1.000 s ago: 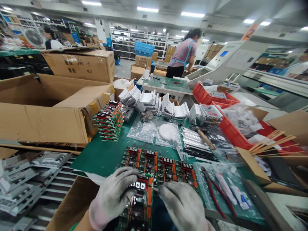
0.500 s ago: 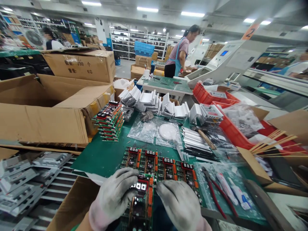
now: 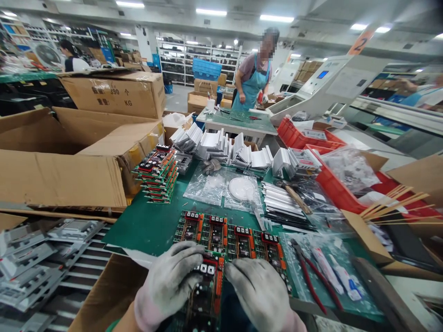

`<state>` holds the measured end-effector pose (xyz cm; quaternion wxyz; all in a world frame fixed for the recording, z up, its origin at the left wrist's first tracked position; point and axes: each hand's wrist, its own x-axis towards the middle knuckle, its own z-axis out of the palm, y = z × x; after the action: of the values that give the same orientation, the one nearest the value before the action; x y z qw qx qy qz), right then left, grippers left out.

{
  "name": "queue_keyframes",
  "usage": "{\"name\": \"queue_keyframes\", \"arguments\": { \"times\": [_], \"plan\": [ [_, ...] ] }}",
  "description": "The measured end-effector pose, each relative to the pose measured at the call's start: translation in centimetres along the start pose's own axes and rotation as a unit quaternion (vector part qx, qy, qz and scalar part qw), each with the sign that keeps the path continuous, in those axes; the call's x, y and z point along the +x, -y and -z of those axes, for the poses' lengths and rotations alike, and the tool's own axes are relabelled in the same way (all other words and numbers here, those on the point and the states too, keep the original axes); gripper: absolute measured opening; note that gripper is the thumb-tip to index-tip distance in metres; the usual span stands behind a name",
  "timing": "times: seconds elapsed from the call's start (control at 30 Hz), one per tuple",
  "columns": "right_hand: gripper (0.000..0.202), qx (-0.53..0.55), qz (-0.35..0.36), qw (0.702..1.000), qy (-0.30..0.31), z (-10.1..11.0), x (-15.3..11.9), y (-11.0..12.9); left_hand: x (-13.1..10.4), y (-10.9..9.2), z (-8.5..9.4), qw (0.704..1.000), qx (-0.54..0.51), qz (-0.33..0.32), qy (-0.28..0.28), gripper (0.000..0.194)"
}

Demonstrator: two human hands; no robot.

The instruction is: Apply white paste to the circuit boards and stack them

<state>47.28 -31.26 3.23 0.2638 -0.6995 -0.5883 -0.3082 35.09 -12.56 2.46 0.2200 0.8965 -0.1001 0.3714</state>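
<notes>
My left hand (image 3: 169,281), in a grey-white glove, closes around the left side of a green circuit board (image 3: 204,295) near the table's front edge. Orange connectors line that board's right side, and a part with white square tops sits near its far end. Close to the right edge is my gloved right hand (image 3: 261,290), fingers curled together; whatever its fingertips hold, if anything, is hidden. Just beyond both hands lies a row of several similar circuit boards (image 3: 241,242). Farther back on the left stands a stack of circuit boards (image 3: 157,177).
Silver heatsinks (image 3: 212,143) line the table's back. Plastic bags (image 3: 204,184), a white round lid (image 3: 241,188), metal strips (image 3: 284,203), a hammer (image 3: 296,198) and red-handled pliers (image 3: 311,276) lie about. Cardboard boxes (image 3: 58,180) stand left, red bins (image 3: 328,180) right. A co-worker (image 3: 252,78) stands behind.
My left hand and the circuit board have shifted slightly right. My right hand has barely moved. The co-worker behind has turned toward the far table.
</notes>
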Motion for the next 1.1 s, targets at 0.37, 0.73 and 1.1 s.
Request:
{"name": "queue_keyframes", "arguments": {
  "times": [0.37, 0.73, 1.1],
  "plan": [
    [0.018, 0.102, -0.180, 0.976, 0.075, 0.5, -1.7, -0.3, -1.2, 1.5, 0.5, 0.996, -0.009, 0.086, -0.011, 0.011],
    [0.020, 0.194, -0.296, 0.925, 0.135, -0.6, -5.5, -2.9, -3.0, 11.5, 7.2, 0.928, 0.153, 0.310, 0.141, 0.043],
    [0.029, 0.137, -0.353, 0.918, 0.116, -2.2, -4.3, -1.2, -3.4, 10.4, 3.6, 0.931, 0.238, 0.243, 0.131, 0.037]
  ]
}}
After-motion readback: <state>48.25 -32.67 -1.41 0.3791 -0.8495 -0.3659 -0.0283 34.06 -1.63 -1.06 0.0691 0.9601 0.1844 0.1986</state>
